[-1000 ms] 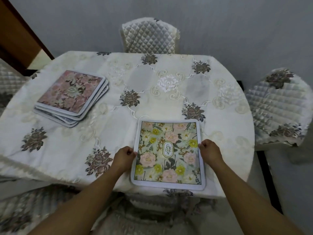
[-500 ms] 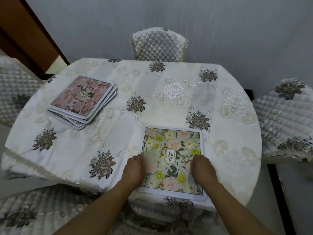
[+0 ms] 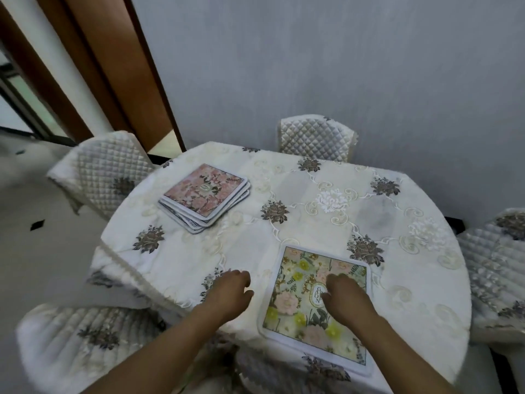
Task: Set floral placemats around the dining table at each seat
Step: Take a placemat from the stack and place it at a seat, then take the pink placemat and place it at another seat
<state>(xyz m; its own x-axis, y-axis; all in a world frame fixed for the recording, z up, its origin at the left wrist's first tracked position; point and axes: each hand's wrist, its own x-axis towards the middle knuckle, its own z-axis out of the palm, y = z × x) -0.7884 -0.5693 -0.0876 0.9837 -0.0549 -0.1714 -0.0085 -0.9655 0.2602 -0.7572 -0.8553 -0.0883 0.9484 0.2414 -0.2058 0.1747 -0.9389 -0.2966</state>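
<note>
Under the right hand (image 3: 345,298): one green floral placemat (image 3: 295,304), square with rounded corners and a white border, lying flat on the tablecloth (image 3: 312,220) at the near edge of the table, before the near seat. The right hand rests or hovers over its printed middle, fingers loosely curled, clasping nothing; whether the palm touches the mat cannot be told through the blur.

Beside it, just off the mat's left border: left hand (image 3: 227,291), over bare cloth, fingers half curled, empty.

Ahead and to the left of both hands, well apart from them: stack of placemats (image 3: 206,191), several deep, slightly fanned, a pink floral one uppermost. This is judged the supply for the remaining seats.

Handling, judged: each mat looks thin, flat and fairly stiff, light enough for one hand, with a smooth printed face that would likely slide easily on the cloth. Not fragile. The fanned corners of the stack offer the best hold: pinch the top mat at an exposed edge or corner and lift it clear, so that the ones beneath are not dragged along.

Around the table, outward from the hands: quilted chair (image 3: 315,140) at the far side against the grey wall; a second quilted chair (image 3: 108,169) to the left beyond the stack; a third (image 3: 500,268) at the right; a fourth seat cover (image 3: 76,336) near the left forearm. None of those places yet carries a mat.
</note>
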